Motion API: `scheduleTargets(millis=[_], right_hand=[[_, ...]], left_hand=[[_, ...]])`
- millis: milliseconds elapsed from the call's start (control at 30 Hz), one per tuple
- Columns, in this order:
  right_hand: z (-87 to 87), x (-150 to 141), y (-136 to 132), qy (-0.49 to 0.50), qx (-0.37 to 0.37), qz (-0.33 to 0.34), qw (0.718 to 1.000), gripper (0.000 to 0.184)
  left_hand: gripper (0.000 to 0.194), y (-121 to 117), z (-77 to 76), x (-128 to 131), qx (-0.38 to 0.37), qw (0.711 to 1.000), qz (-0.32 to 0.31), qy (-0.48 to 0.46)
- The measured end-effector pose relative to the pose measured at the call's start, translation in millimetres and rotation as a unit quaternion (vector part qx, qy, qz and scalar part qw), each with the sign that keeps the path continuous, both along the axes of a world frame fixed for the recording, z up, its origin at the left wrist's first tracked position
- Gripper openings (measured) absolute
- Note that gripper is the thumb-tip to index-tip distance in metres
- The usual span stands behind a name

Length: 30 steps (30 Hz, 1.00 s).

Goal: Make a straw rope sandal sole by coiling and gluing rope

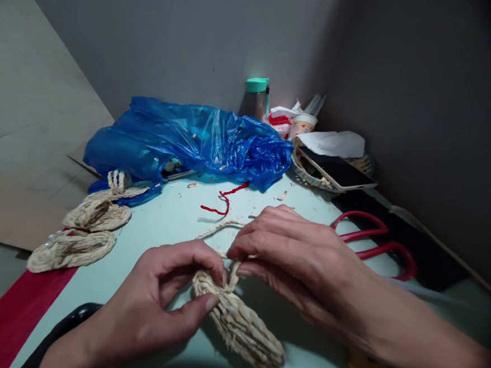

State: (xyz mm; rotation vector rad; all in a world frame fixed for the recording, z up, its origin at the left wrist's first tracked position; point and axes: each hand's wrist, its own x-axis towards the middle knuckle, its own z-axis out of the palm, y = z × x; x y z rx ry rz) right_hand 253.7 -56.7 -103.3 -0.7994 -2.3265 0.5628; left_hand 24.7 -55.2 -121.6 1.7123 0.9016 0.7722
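A small woven straw slipper (246,330) is held above the pale table, its sole of coiled cord tilted down to the right. My left hand (171,291) pinches its upper end between thumb and fingers. Right beside it, my right hand (295,255) is closed on a twisted straw cord (234,276) that joins the slipper near my left fingertips. A loop of the cord (221,225) curves out behind the fingers. My right fingertips partly hide where the cord is gripped.
Finished-looking straw slippers (75,250) lie at the left. A blue plastic bag (181,137) spreads across the back, with a red twisted string (227,202) before it. Red-handled scissors (392,253) rest right. Behind are a green-lidded bottle (255,98), a paper cup (303,125) and a phone (341,169) on a basket.
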Motion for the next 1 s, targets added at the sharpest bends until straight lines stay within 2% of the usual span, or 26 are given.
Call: scheduleTargets(millis=[267, 333, 400, 467, 533, 633, 700, 800, 867, 900, 1000], right_hand=[[-1.0, -6.0, -2.0, 0.008, 0.049, -0.031, 0.998, 0.024], [3.9, -6.7, -1.5, 0.011, 0.048, -0.032, 0.998, 0.027], [11.3, -3.8, 0.5, 0.009, 0.044, -0.047, 0.998, 0.029], [20.6, 3.9, 0.8, 0.007, 0.040, -0.089, 0.995, 0.029], [29.1, 16.0, -4.3, 0.012, 0.039, -0.155, 0.987, 0.028], [32.0, 37.8, -26.2, 0.022, 0.037, -0.275, 0.961, 0.017], [23.3, 49.7, -48.5, 0.008, 0.022, -0.330, 0.944, 0.019], [-4.4, 55.7, -82.8, -0.067, -0.023, -0.413, 0.908, 0.029], [-26.3, 51.5, -99.0, -0.117, -0.096, -0.423, 0.894, 0.031], [-36.0, 47.7, -103.9, -0.141, -0.109, -0.415, 0.892, 0.030], [-53.3, 35.3, -107.7, -0.187, -0.096, -0.431, 0.878, 0.034]], left_hand=[[0.024, -5.7, -4.6, 2.8, 0.005, 0.999, 0.003, -0.045], [0.018, -3.7, -5.2, 3.9, -0.001, 0.997, 0.026, -0.068], [0.009, -0.3, -4.3, 5.8, -0.015, 0.992, 0.083, -0.092], [0.008, 3.5, -2.1, 7.6, -0.037, 0.985, 0.123, -0.114], [0.013, 6.5, 0.2, 8.2, -0.062, 0.981, 0.133, -0.129], [0.021, 9.9, -0.2, 6.6, -0.102, 0.975, 0.140, -0.136], [0.025, 11.8, -3.1, 5.1, -0.117, 0.972, 0.150, -0.139], [0.027, 14.1, -6.5, 3.8, -0.112, 0.968, 0.168, -0.149], [0.027, 15.7, -5.6, 3.3, -0.094, 0.965, 0.185, -0.160], [0.028, 16.7, -4.4, 2.8, -0.086, 0.963, 0.194, -0.166], [0.028, 22.3, -0.9, -0.9, -0.058, 0.958, 0.212, -0.185]])
